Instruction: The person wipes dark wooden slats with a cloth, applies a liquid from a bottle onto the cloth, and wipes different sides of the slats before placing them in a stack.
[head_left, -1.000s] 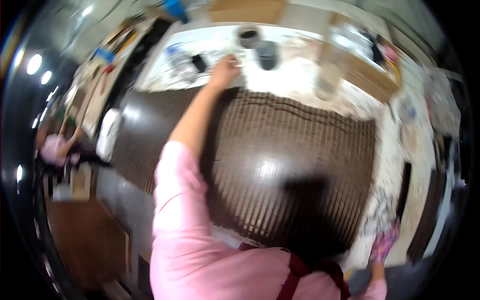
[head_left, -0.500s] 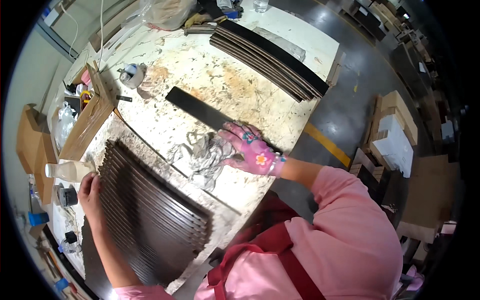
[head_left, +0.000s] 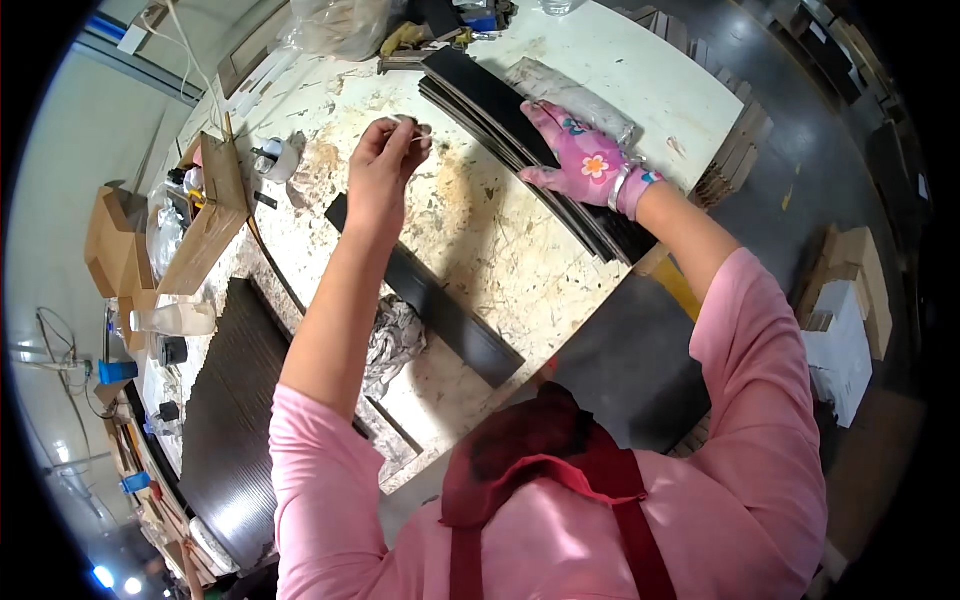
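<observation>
My bare left hand (head_left: 384, 165) is raised over the table, fingertips pinched together. A small whitish bit shows at them, too small to name. My right hand (head_left: 590, 165), in a pink flowered glove, lies across the top of a stack of black strips (head_left: 470, 85), its thumb and fingers spread apart. A single black strip (head_left: 445, 315) lies slantwise on the table, partly hidden behind my left forearm. Beside it is a crumpled grey-white rag (head_left: 395, 345).
Dark ridged strips (head_left: 235, 420) lie side by side at the left. Near them stand a bottle of pale liquid (head_left: 180, 319), a cardboard box (head_left: 210, 225) of odds and ends and a small white container (head_left: 275, 160). A wrapped bundle (head_left: 575, 100) lies beyond the stack.
My left hand has moved from beside the bottle to above the table's middle. My right hand has left the single strip and come onto the stack. The view has shifted.
</observation>
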